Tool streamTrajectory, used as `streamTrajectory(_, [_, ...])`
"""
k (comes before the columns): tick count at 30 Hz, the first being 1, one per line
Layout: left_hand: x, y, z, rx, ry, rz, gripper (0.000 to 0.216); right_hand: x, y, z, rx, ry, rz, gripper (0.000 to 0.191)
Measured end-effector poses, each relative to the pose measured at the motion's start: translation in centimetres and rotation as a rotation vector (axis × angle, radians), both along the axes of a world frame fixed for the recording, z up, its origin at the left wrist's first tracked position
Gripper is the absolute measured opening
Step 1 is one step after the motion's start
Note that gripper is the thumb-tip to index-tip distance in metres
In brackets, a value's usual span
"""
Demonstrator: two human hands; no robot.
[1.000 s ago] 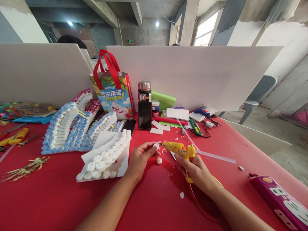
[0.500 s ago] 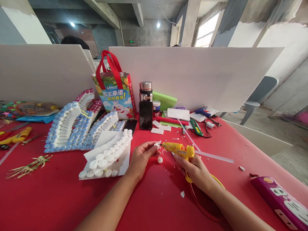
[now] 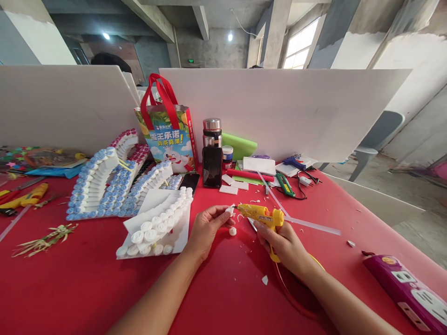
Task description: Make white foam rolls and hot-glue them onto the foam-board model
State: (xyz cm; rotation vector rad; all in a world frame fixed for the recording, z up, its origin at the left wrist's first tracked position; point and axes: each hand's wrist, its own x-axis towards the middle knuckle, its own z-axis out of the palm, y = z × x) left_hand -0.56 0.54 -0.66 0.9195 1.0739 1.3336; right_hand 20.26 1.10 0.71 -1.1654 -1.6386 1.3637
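My right hand (image 3: 284, 244) grips a yellow hot glue gun (image 3: 260, 215) with a clear glue stick (image 3: 312, 226) sticking out of its back. Its nozzle touches a small white rolled piece (image 3: 229, 211) pinched in the fingers of my left hand (image 3: 206, 229). Another small white roll (image 3: 232, 231) lies on the red table (image 3: 87, 279) just below the nozzle. Left of my left hand stands a white foam board with rows of white rolls (image 3: 155, 226).
A blue-and-white rolled-paper model (image 3: 104, 184), a printed bag with red handles (image 3: 167, 130), a steel flask (image 3: 212, 131), two phones (image 3: 211, 166) and craft tools lie behind. A purple power strip (image 3: 407, 291) sits at the right edge. White partition boards (image 3: 286, 107) close the back.
The view has shifted slightly, and the glue gun's nozzle stays against the white piece in my left fingers. Both hands have barely moved.
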Motion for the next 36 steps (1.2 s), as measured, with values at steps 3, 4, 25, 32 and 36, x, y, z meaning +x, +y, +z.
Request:
streamTrajectory(3, [0.1, -0.1, 0.2, 0.006, -0.014, -0.001, 0.034, 0.0, 0.2, 0.0, 0.023, 0.004, 0.001, 0.052])
streamTrajectory(4, [0.1, -0.1, 0.3, 0.005, -0.016, 0.001, 0.034, 0.1, 0.2, 0.0, 0.027, 0.009, 0.001, 0.052])
streamTrajectory(25, [0.2, 0.2, -0.3, 0.024, -0.04, -0.038, 0.033, 5.6, 2.8, -0.4, 0.129, -0.23, -0.415, 0.055])
streamTrajectory(32, [0.5, -0.3, -0.1, 0.056, -0.114, -0.083, 0.026, 11.7, 2.6, -3.2, 0.164, -0.538, -0.624, 0.052])
streamTrajectory(36, [0.7, -0.3, -0.4, 0.052, -0.136, -0.096, 0.028, 12.5, 2.4, -3.6, 0.135, -0.703, -0.599, 0.057])
